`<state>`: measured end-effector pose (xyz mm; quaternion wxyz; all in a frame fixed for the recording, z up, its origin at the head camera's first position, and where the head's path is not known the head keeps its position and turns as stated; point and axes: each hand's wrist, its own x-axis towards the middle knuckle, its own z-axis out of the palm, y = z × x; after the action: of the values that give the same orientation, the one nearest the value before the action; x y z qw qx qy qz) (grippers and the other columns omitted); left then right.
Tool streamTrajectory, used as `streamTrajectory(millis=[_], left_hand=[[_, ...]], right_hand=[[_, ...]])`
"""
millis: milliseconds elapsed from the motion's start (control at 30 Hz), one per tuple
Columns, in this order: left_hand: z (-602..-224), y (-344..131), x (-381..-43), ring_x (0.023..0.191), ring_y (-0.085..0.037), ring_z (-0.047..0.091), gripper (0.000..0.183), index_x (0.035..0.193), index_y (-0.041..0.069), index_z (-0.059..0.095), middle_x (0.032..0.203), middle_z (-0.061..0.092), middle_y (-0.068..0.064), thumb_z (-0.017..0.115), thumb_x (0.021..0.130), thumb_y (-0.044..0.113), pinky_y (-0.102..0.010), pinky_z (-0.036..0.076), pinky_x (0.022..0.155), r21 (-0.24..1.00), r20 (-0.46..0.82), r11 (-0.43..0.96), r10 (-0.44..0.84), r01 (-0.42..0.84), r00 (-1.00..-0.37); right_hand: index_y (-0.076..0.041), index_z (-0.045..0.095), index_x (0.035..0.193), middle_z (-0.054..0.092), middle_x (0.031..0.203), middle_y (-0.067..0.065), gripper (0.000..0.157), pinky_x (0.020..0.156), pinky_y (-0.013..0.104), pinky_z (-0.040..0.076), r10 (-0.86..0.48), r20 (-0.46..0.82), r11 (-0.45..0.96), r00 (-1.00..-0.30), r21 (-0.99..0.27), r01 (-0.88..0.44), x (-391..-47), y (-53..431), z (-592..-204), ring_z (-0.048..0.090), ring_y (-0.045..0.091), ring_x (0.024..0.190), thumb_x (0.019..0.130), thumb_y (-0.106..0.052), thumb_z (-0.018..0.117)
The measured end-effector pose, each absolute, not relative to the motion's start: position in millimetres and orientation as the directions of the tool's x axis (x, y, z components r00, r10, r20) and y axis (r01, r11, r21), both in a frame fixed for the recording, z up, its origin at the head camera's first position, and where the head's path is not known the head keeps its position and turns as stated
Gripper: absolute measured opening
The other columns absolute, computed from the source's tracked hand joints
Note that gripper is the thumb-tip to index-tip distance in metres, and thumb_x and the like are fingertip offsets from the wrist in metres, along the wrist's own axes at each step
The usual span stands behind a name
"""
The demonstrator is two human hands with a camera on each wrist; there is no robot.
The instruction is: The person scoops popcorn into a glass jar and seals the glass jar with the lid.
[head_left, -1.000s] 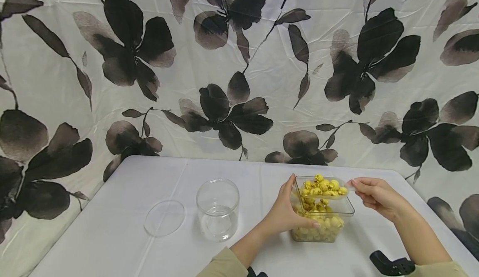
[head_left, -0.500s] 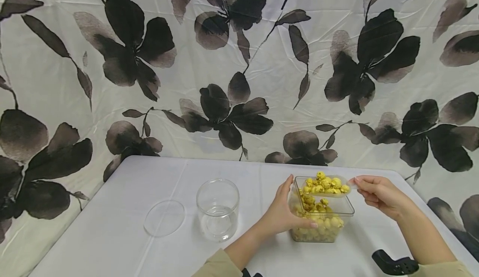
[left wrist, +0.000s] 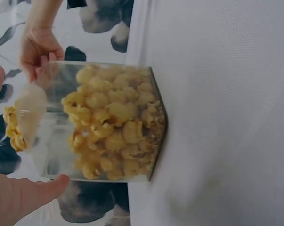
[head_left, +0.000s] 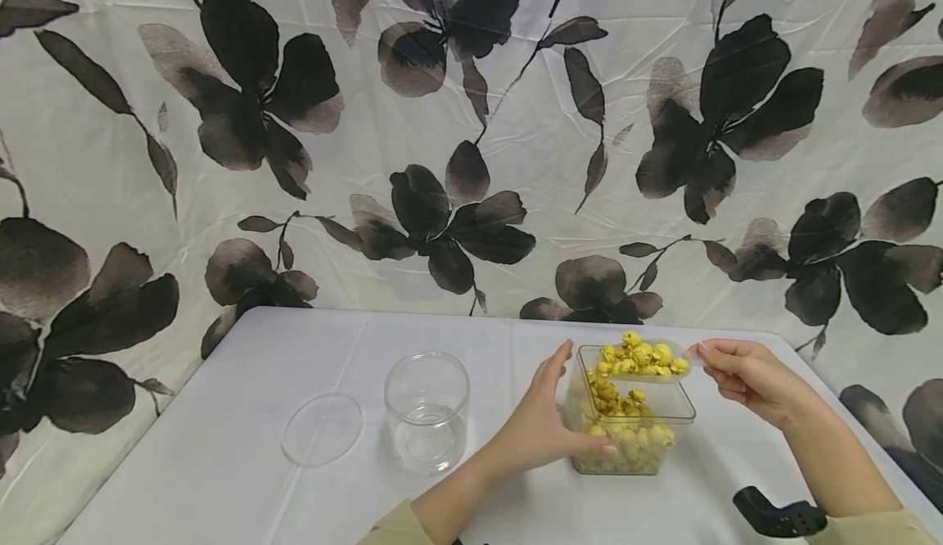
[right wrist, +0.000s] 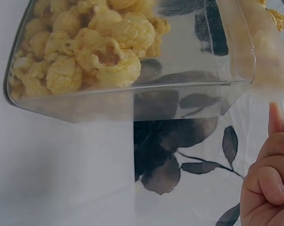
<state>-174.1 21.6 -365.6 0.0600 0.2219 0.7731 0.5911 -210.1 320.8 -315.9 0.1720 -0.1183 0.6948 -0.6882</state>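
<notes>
A clear square container (head_left: 676, 404) of yellow popcorn (head_left: 633, 439) stands on the white table. My right hand (head_left: 759, 381) pinches the handle of a translucent scoop (head_left: 651, 379), raised over the container's rim and heaped with popcorn. In the right wrist view, the scoop (right wrist: 269, 56) shows above the container's mouth, with curled fingers (right wrist: 269, 188) below it. My left hand (head_left: 534, 426) is spread at the container's left side, thumb across the front and fingertips just off the rim. The left wrist view has its thumb tip at the container wall (left wrist: 52, 155).
Left of the container stands a clear round jar (head_left: 393, 414), with nothing seen inside. Farther left lies a thin clear round disc (head_left: 286, 439) like a lid. A black device (head_left: 781, 519) sits by the right forearm. Floral cloth (head_left: 552, 160) hangs behind the table.
My left hand has drawn slightly left, its fingers coming away from the container's rim. The loaded scoop and right hand have risen a little.
</notes>
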Motion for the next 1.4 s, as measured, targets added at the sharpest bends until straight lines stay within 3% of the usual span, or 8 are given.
streamTrajectory(millis=[333, 767, 933, 1200, 1400], left_hand=[[-349, 1, -164, 0.135, -0.016, 0.026, 0.111, 0.149, 0.031, 0.012, 0.148, 0.024, 0.007, 0.086, 0.066, 0.023, -0.047, 0.035, 0.100, 0.936, 0.234, 0.150, 0.417, 0.320, -0.878], [-328, -38, -162, 0.132, -0.014, 0.030, 0.109, 0.146, 0.038, 0.015, 0.146, 0.028, 0.007, 0.086, 0.065, 0.023, -0.045, 0.035, 0.101, 0.915, 0.272, 0.180, 0.384, 0.361, -0.882], [-325, -57, -160, 0.134, -0.017, 0.028, 0.107, 0.145, 0.038, 0.019, 0.145, 0.030, 0.008, 0.086, 0.065, 0.020, -0.046, 0.034, 0.102, 0.911, 0.280, 0.199, 0.343, 0.360, -0.897], [-321, -80, -156, 0.133, -0.012, 0.028, 0.108, 0.146, 0.035, 0.023, 0.144, 0.031, 0.009, 0.087, 0.062, 0.015, -0.041, 0.035, 0.102, 0.897, 0.299, 0.237, 0.298, 0.374, -0.906], [-321, -95, -155, 0.134, -0.015, 0.026, 0.107, 0.146, 0.033, 0.023, 0.146, 0.030, 0.007, 0.087, 0.062, 0.016, -0.045, 0.034, 0.102, 0.881, 0.330, 0.253, 0.274, 0.399, -0.903]], right_hand=[[-0.019, 0.072, 0.089, 0.048, 0.065, -0.008, 0.031, 0.048, 0.026, 0.014, -0.413, -0.061, 0.010, -0.909, -0.998, 0.063, -211, 321, -310, 0.018, 0.014, 0.053, 0.099, -0.010, 0.044], [-0.019, 0.072, 0.088, 0.045, 0.064, -0.007, 0.031, 0.048, 0.026, 0.015, -0.395, -0.084, 0.051, -0.915, -0.996, 0.070, -217, 306, -291, 0.018, 0.015, 0.053, 0.099, -0.010, 0.044], [-0.017, 0.072, 0.089, 0.046, 0.064, -0.007, 0.029, 0.048, 0.026, 0.014, -0.427, -0.065, 0.017, -0.902, -0.998, 0.064, -221, 295, -287, 0.017, 0.014, 0.053, 0.099, -0.009, 0.045], [-0.017, 0.071, 0.089, 0.045, 0.064, -0.008, 0.028, 0.047, 0.026, 0.013, -0.451, -0.049, 0.009, -0.891, -0.999, 0.051, -224, 277, -288, 0.017, 0.012, 0.051, 0.098, -0.011, 0.046], [-0.017, 0.071, 0.087, 0.042, 0.062, -0.008, 0.027, 0.047, 0.026, 0.013, -0.454, -0.051, 0.035, -0.889, -0.999, 0.039, -226, 264, -288, 0.017, 0.012, 0.050, 0.098, -0.013, 0.046]])
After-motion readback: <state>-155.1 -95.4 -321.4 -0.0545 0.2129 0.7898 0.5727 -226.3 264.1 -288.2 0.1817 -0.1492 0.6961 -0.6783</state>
